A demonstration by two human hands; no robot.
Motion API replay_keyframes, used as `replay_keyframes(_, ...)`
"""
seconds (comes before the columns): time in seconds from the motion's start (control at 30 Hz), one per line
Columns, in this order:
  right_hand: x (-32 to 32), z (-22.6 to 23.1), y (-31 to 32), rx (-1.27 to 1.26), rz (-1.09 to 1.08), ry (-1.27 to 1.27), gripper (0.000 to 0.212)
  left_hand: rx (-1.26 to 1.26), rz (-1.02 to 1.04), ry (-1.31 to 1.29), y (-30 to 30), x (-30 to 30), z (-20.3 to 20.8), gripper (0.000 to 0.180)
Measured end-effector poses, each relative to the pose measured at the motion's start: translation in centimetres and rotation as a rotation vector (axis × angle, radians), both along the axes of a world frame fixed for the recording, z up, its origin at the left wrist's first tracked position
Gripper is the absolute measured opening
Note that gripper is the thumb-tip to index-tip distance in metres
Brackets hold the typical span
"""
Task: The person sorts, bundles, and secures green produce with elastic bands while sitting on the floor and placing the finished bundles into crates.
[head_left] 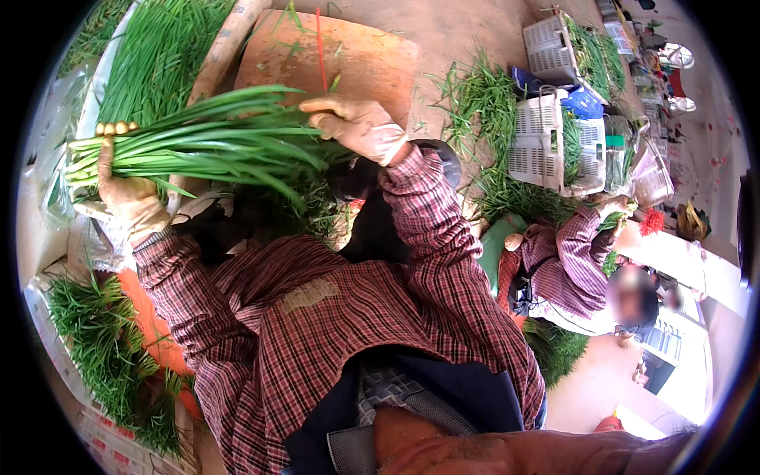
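Note:
My left hand point(127, 198), in a pale glove, grips a bunch of long green chives point(206, 146) near their pale stem ends. Its thumb lies across the front and its fingertips show over the top edge. The leaves stretch to the right, with some tips drooping. My right hand point(360, 127), also gloved, is at the upper leaf tips, its fingers reaching left and partly spread. No thing shows clearly in its grasp. Beyond it, a thin red strip point(320, 47) lies across a worn wooden board point(364, 59).
More chives point(170, 55) lie in a long container at the upper left, and another heap point(103, 340) is at the lower left. Loose greens point(479, 103) cover floor at the right, beside white plastic crates point(538, 146). A co-worker point(566, 261) sits at the right, handling greens.

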State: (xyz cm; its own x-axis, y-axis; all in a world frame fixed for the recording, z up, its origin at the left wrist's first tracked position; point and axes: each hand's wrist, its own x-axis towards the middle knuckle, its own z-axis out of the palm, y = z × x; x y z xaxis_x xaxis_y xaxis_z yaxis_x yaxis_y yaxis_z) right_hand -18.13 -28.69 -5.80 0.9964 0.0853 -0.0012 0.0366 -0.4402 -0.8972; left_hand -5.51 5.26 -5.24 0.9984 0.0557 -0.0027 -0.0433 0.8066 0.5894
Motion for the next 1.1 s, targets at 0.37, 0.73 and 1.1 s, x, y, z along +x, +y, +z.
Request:
replay_keyframes(0.37,-1.6,0.2,-0.9,0.325,-0.307,0.283,0.019,-0.131,-0.043,0.006,3.4,-0.1,-1.3,0.017)
replay_keyframes(0.73,-0.3,4.9,-0.5,-0.386,-0.194,-0.258,0.056,-0.085,-0.057,-0.026,0.8,-1.8,1.6,0.023)
replay_keyframes(1.1,3.5,2.3,6.6,-0.553,0.052,-0.227,0.053,-0.119,-0.206,0.013,-14.7,-5.1,-0.1,0.033)
